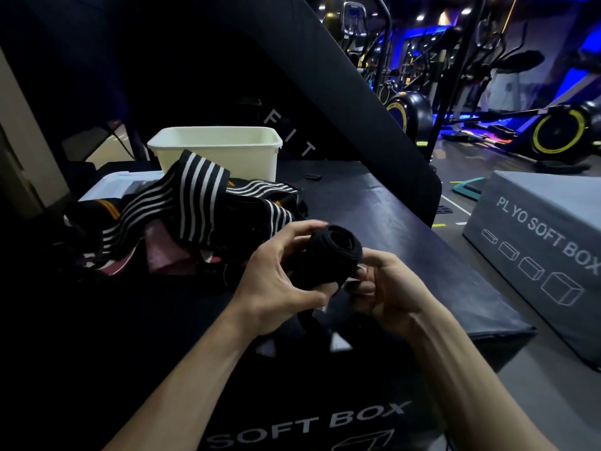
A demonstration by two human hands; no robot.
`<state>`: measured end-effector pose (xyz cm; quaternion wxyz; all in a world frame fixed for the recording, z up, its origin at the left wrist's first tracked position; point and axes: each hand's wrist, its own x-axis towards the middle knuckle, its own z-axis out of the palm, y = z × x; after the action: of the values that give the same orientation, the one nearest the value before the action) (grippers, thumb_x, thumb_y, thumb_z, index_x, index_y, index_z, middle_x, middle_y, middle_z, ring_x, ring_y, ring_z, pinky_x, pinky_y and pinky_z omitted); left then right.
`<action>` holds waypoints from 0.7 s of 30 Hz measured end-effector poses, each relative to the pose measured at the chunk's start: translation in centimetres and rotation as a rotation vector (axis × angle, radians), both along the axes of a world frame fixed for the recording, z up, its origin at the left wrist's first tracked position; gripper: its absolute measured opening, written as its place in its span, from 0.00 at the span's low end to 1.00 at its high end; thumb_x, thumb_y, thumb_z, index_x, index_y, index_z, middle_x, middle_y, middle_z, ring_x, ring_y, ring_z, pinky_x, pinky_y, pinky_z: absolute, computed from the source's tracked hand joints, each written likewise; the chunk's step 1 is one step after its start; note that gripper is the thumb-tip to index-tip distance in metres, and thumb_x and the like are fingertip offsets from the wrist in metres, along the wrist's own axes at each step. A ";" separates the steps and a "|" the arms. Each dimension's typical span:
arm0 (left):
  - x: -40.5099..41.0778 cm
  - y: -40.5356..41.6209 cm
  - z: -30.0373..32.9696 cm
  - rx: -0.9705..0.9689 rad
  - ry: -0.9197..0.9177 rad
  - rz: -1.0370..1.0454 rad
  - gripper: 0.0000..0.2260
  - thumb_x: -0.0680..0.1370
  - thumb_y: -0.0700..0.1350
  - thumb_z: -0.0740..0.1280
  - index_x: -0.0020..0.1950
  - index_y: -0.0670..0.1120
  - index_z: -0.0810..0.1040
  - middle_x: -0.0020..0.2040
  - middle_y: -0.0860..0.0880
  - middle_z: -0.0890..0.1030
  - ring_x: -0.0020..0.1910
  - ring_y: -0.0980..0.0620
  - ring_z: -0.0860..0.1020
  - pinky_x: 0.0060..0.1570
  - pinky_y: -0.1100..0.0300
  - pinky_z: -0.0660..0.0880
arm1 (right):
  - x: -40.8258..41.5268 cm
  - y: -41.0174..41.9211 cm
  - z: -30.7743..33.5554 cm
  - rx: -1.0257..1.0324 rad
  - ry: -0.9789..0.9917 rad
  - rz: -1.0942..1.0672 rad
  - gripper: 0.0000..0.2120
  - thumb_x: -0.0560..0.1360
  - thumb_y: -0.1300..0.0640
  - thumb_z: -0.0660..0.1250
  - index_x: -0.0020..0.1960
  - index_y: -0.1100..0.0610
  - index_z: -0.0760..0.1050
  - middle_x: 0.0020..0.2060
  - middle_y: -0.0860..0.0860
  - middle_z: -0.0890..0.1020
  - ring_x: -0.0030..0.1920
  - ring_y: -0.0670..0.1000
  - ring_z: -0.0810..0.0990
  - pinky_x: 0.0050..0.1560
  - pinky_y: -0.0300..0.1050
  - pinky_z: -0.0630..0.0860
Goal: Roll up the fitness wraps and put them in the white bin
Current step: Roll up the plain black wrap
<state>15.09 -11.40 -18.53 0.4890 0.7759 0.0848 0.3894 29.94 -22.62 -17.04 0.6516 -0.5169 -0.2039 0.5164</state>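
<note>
We note a dim gym and a black soft box serving as the work surface, its front face lettered "SOFT BOX". At centre frame both bare hands meet on a partly rolled black wrap. The left hand, at about 9 o'clock of the roll, curls its fingers over the top of the coil with the thumb underneath, holding it closely. The right hand, at about 4 o'clock of the roll, has its fingers bent tightly in against the wrap's lower edge, pinching the fabric; which fingers make contact we cannot tell in the dark. A loose tail of the same black wrap hangs down between the wrists toward 6 o'clock. The coil's open end faces up and away from us, showing its spiral layers. At 10 o'clock from the hands lies a tangled heap of unrolled wraps, black with white stripes, some with orange stripes, one pinkish piece at the heap's near edge. Beyond the heap, at 11 o'clock, stands the white bin, upright on the box top, the heap's tallest fold overlapping its front wall in our view; its inside is not visible. A grey box marked "PLYO SOFT BOX" sits on the floor at 3 o'clock. Exercise machines with yellow-rimmed wheels stand at 1 to 2 o'clock under blue light.
</note>
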 end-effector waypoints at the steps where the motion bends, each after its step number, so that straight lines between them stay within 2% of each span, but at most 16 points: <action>1: 0.0 0.1 0.1 -0.020 -0.003 0.015 0.32 0.64 0.32 0.81 0.65 0.49 0.78 0.55 0.50 0.85 0.58 0.52 0.83 0.57 0.62 0.76 | 0.3 0.0 -0.3 0.002 0.046 -0.026 0.08 0.69 0.58 0.65 0.32 0.51 0.71 0.27 0.45 0.65 0.22 0.43 0.58 0.28 0.38 0.48; 3: -0.1 0.8 0.1 -0.086 -0.027 0.043 0.30 0.63 0.37 0.81 0.63 0.48 0.78 0.54 0.51 0.85 0.57 0.56 0.83 0.56 0.65 0.76 | 0.7 0.0 -0.4 0.004 0.114 -0.129 0.07 0.74 0.60 0.61 0.38 0.52 0.68 0.27 0.47 0.66 0.22 0.44 0.58 0.23 0.36 0.51; 5: -0.3 1.5 0.1 -0.110 -0.029 0.070 0.29 0.63 0.43 0.82 0.62 0.48 0.78 0.55 0.51 0.85 0.58 0.57 0.82 0.57 0.65 0.75 | 0.8 -0.2 -0.1 0.054 0.022 -0.248 0.06 0.78 0.59 0.60 0.42 0.54 0.71 0.29 0.50 0.71 0.23 0.46 0.63 0.22 0.36 0.58; 7: -0.3 1.6 0.0 -0.106 0.019 0.084 0.30 0.62 0.49 0.82 0.63 0.49 0.78 0.57 0.52 0.85 0.61 0.56 0.81 0.60 0.63 0.76 | 0.3 -0.6 0.4 0.126 -0.275 -0.264 0.06 0.81 0.55 0.65 0.48 0.57 0.75 0.36 0.54 0.78 0.29 0.50 0.73 0.28 0.41 0.66; 9: -0.2 1.4 -0.2 -0.089 0.047 0.070 0.30 0.62 0.51 0.80 0.64 0.50 0.78 0.57 0.52 0.85 0.60 0.57 0.82 0.61 0.62 0.77 | -0.6 -0.9 0.7 0.195 -0.595 -0.174 0.13 0.79 0.47 0.68 0.56 0.56 0.78 0.45 0.55 0.84 0.42 0.51 0.82 0.37 0.45 0.76; 11: -0.2 1.2 0.0 -0.054 0.054 0.047 0.29 0.64 0.49 0.79 0.65 0.50 0.79 0.57 0.53 0.85 0.60 0.56 0.82 0.61 0.61 0.77 | -1.0 -1.2 0.8 0.229 -0.712 -0.083 0.17 0.76 0.46 0.70 0.62 0.53 0.79 0.52 0.53 0.85 0.50 0.50 0.84 0.43 0.47 0.81; 15: -0.7 1.4 0.3 0.002 0.104 -0.022 0.32 0.68 0.45 0.79 0.71 0.52 0.77 0.60 0.54 0.85 0.62 0.56 0.82 0.64 0.57 0.77 | -0.6 -1.6 0.7 0.229 -0.711 0.003 0.23 0.74 0.51 0.74 0.68 0.50 0.76 0.55 0.55 0.84 0.51 0.56 0.86 0.42 0.51 0.84; 19: -0.4 1.3 0.1 0.007 0.088 0.011 0.39 0.67 0.54 0.82 0.76 0.56 0.71 0.67 0.55 0.81 0.67 0.58 0.78 0.68 0.54 0.74 | -0.6 -1.2 0.4 0.271 -0.639 -0.091 0.22 0.71 0.56 0.75 0.64 0.56 0.78 0.53 0.58 0.85 0.45 0.61 0.86 0.42 0.51 0.83; 21: -0.5 1.8 0.3 -0.003 0.036 0.079 0.39 0.66 0.58 0.81 0.75 0.57 0.72 0.67 0.57 0.80 0.66 0.57 0.79 0.66 0.53 0.75 | -0.5 -1.1 0.1 0.290 -0.551 -0.158 0.21 0.71 0.57 0.75 0.62 0.59 0.77 0.52 0.59 0.85 0.46 0.64 0.87 0.43 0.51 0.83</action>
<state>14.62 -9.61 -18.26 0.4728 0.7781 0.1251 0.3942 29.49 -23.69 -16.92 0.6770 -0.5531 -0.4034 0.2703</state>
